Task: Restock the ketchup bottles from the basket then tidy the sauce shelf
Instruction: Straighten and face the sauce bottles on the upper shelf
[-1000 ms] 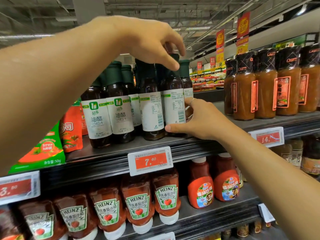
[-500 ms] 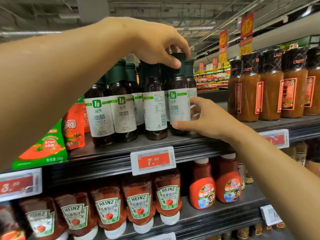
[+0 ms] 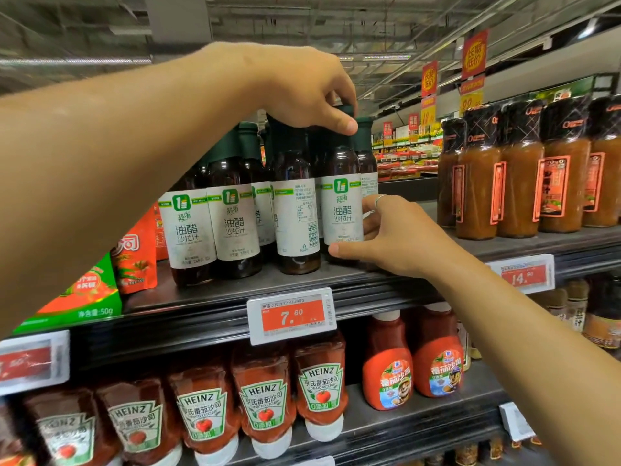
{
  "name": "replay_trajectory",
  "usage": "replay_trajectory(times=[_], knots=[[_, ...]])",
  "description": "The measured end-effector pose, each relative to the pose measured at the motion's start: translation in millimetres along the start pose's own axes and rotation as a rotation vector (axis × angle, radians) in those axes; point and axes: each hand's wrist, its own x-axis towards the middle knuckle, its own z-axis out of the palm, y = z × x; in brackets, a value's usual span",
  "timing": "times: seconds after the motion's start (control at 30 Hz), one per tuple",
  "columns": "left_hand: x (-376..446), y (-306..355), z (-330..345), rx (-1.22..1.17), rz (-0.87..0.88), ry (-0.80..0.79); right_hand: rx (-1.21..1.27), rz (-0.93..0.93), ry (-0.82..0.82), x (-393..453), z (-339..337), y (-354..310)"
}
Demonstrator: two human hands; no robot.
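Gripping a dressing bottle (image 3: 341, 210) on the shelf (image 3: 208, 297), left hand (image 3: 302, 89) fingers curled on its cap, right hand (image 3: 393, 237) fingers wrapped round its base

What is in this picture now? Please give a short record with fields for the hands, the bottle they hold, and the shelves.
left hand: grips the dark green cap of the salad dressing bottle from above
right hand: holds the same bottle low at its label, ring on one finger
bottle: upright on the upper shelf, front label facing out
neighbour bottle: back label facing out
lower shelf: Heinz ketchup bottles standing on their caps
price tag: 7.80
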Motion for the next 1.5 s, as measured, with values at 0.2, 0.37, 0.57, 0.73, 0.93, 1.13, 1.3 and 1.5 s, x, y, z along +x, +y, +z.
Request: replay_trajectory(times=[0.2,0.37,0.57,0.73,0.93,1.13,1.3,1.5], knots=[[-12,0,-2,-0.026,-0.010,0.042,0.002,0.046,0.052,-1,-4,4],[-23,-3,-11,-0.022,-0.062,-0.001,0.011,0.091,0.078,-3,-7,4],[-38,-8,-20,-0.079,-0.096,-0.135,-0.019,0.112,0.087,-4,-8,0],[-52,-17,-22,-0.166,-0.105,-0.149,-0.067,0.112,0.108,-11,-10,-10],[-65,-26,-20,-0.290,-0.126,-0.127,-0.178,-0.101,0.540,-30,-12,-46],[-66,-24,-20,-0.254,-0.118,-0.125,0.002,-0.092,0.352,-28,31,-84],[-66,-21,-22,-0.185,-0.099,-0.124,-0.017,-0.022,0.345,-15,52,-81],[-61,-22,-18,-0.116,-0.093,-0.119,-0.053,-0.021,0.358,-12,58,-82]])
